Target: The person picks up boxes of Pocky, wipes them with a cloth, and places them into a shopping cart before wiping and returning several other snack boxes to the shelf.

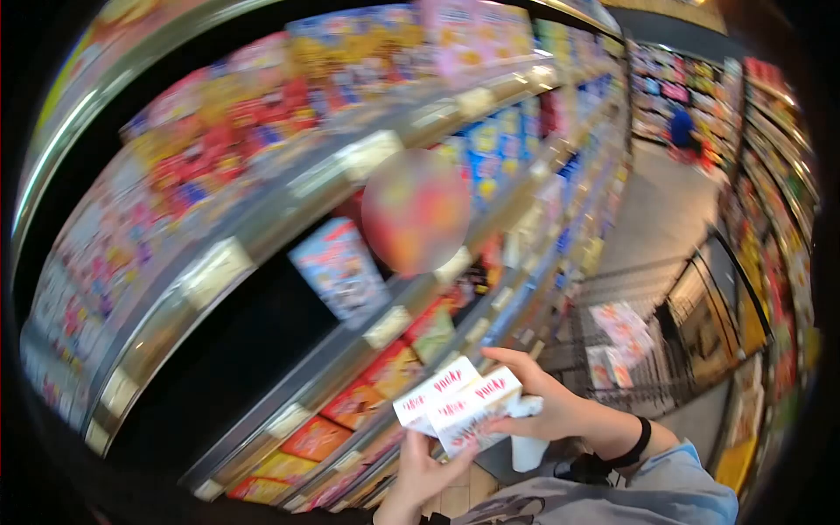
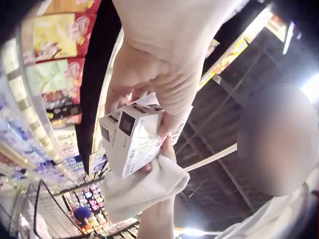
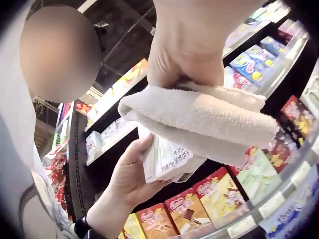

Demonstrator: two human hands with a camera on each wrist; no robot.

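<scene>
Both hands (image 1: 490,429) grip Pocky boxes (image 1: 455,402) – long axis up-right (w/ cloth (image 3: 199,119)).

Pocky boxes (image 1: 455,401): two, white, red lettering | stacked side by side, tilted | held mid-air before shelves | white cloth (image 3: 199,117) touching

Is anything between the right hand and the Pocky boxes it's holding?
Yes: a folded white cloth lies between the right hand and the Pocky boxes, clearest in the right wrist view.
</scene>
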